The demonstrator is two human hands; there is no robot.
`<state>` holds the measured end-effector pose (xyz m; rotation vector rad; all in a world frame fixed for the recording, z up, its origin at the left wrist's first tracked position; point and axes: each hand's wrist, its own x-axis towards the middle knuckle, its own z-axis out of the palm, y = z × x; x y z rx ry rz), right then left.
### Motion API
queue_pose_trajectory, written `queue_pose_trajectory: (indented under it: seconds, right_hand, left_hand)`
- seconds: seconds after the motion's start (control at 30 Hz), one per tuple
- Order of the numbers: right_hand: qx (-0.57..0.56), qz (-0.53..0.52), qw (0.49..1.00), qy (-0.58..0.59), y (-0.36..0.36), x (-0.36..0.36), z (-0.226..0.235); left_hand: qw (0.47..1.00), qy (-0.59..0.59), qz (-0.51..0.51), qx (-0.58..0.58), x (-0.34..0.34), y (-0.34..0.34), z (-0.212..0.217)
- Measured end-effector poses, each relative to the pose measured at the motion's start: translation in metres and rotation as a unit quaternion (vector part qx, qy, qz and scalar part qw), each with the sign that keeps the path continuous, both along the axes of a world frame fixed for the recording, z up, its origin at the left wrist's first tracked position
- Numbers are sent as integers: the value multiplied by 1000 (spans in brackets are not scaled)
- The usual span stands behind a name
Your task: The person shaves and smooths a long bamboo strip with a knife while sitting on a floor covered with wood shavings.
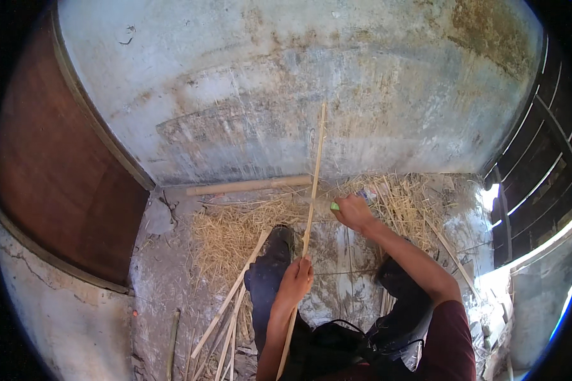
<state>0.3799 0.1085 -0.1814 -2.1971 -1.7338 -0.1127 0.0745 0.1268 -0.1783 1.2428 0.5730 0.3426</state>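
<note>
Wrapped around one long strip (309,222), the left hand (293,279) gripped it above the lap, while the right hand (354,213) was closed on one small green object (335,206) just beside it, its far part hidden. Pale yellow, narrow and nearly straight, the strip looked like split bamboo. One thick tan pole (251,186) lay along the foot of the wall (388,114); two heaps of straw-coloured shavings (225,238) and at least three loose strips (226,298) lay on the floor. The held strip's long axis ran forward from the lap toward the wall, its far end leaning slightly right.
</note>
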Motion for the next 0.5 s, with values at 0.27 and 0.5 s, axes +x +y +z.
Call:
queue_pose_trajectory:
  seconds: [0.27,0.5]
  right_hand:
    - [-16,56,998,-3,-4,-19,11]
    - [-13,78,997,-17,10,-14,6]
  left_hand:
    - [1000,10,5,-19,0,-3,17]
    - [1000,9,14,-12,-2,-1,17]
